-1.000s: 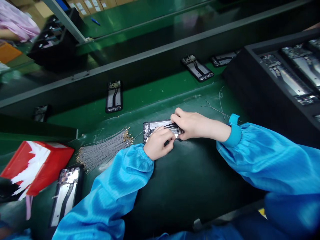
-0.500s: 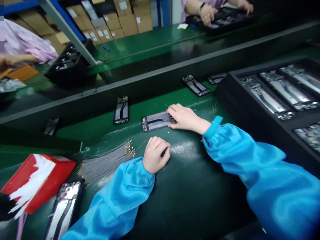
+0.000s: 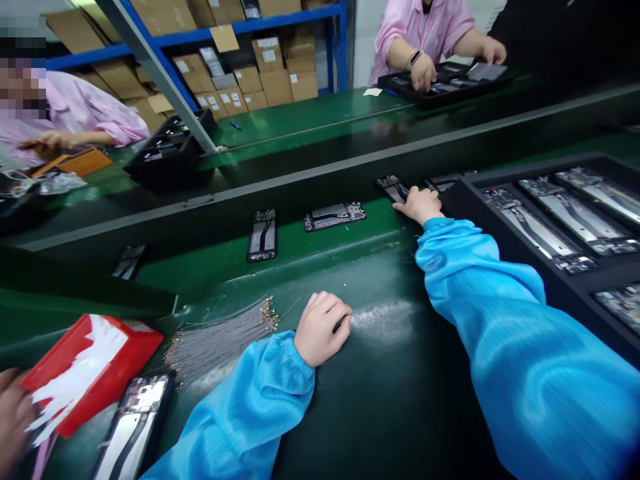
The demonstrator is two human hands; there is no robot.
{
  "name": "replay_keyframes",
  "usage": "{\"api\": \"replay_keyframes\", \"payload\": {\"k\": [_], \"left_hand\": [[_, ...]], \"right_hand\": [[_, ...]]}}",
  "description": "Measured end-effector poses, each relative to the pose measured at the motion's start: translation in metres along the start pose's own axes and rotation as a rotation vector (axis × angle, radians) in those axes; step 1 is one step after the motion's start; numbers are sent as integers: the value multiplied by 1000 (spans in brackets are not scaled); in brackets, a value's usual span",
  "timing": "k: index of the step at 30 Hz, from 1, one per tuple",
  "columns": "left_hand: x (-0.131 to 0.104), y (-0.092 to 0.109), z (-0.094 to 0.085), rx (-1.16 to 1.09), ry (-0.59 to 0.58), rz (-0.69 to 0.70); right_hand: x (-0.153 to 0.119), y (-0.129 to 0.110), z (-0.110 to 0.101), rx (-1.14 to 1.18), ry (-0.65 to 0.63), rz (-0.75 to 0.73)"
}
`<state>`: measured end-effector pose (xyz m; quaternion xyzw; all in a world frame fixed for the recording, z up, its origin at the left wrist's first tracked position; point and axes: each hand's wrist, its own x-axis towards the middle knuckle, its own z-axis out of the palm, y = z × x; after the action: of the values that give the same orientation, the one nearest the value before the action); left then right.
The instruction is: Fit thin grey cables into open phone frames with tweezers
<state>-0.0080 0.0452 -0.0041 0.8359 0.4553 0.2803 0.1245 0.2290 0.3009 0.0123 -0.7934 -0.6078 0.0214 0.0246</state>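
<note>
My right hand (image 3: 423, 203) reaches to the far side of the bench, its fingers closed on the near end of an opened phone (image 3: 391, 187), partly hiding it. My left hand (image 3: 324, 329) rests closed on the bench mat, fingers curled under; anything inside is hidden. Left of it lies a bundle of thin grey cables (image 3: 220, 340) with gold-coloured ends. Beyond my hands, on the green strip, lie an opened phone turned sideways (image 3: 335, 217) and another placed lengthwise (image 3: 263, 235).
A black tray (image 3: 545, 283) of opened phones stands at right. At left are a red box (image 3: 95, 367) with torn white paper, a large opened phone (image 3: 131, 427) and another person's hand (image 3: 13, 413). Across the divider (image 3: 300, 173), two people in pink work beside black trays.
My right hand has let go of the sideways phone, now farther back on the green strip, and moved right to another phone. My left hand stays curled. The view has tilted up.
</note>
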Motion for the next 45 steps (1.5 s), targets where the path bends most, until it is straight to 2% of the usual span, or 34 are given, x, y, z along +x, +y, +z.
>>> {"api": "replay_keyframes", "payload": {"k": [3,5,7,10,12,14,16,18,21,23,25,27,31,34,37,42,45], "left_hand": [[2,4,-3,99,-99,-20],[4,2,-13,207,-178,-31],[6,-7,-29,310,-236,-86],[6,-30,-62,380,-275,-257],[4,-43,-80,397,-338,-349],[3,-47,-88,417,-435,-392],[2,-43,-86,480,-504,-392],[3,-32,-76,593,-502,-373],[3,-19,-59,767,-420,-368],[2,-18,-52,827,-379,-376],[1,-20,-50,838,-358,-367],[1,-24,-50,811,-334,-352],[1,-24,-45,642,-234,-339],[-1,-20,-36,480,-160,-331],[-6,-18,-28,348,-148,-316],[-13,-22,-23,238,-111,-297],[-16,-22,-24,236,-101,-293]], "right_hand": [[-12,0,-5,77,22,-77],[-31,1,-8,186,31,-231],[-59,3,-10,258,48,-449],[-110,6,-10,173,130,-732],[-140,7,-7,94,151,-832],[-164,7,-4,38,171,-844],[-181,7,-1,5,203,-827],[-195,7,1,0,212,-874],[-218,6,3,37,112,-1128],[-232,2,2,76,18,-1299],[-243,-5,3,108,-41,-1409],[-249,-14,4,138,-43,-1462],[-245,-31,14,238,8,-1446],[-237,-38,20,331,-6,-1370],[-229,-39,17,523,-40,-1259],[-220,-40,2,1018,-194,-934],[-219,-44,2,1114,-321,-875]]}}
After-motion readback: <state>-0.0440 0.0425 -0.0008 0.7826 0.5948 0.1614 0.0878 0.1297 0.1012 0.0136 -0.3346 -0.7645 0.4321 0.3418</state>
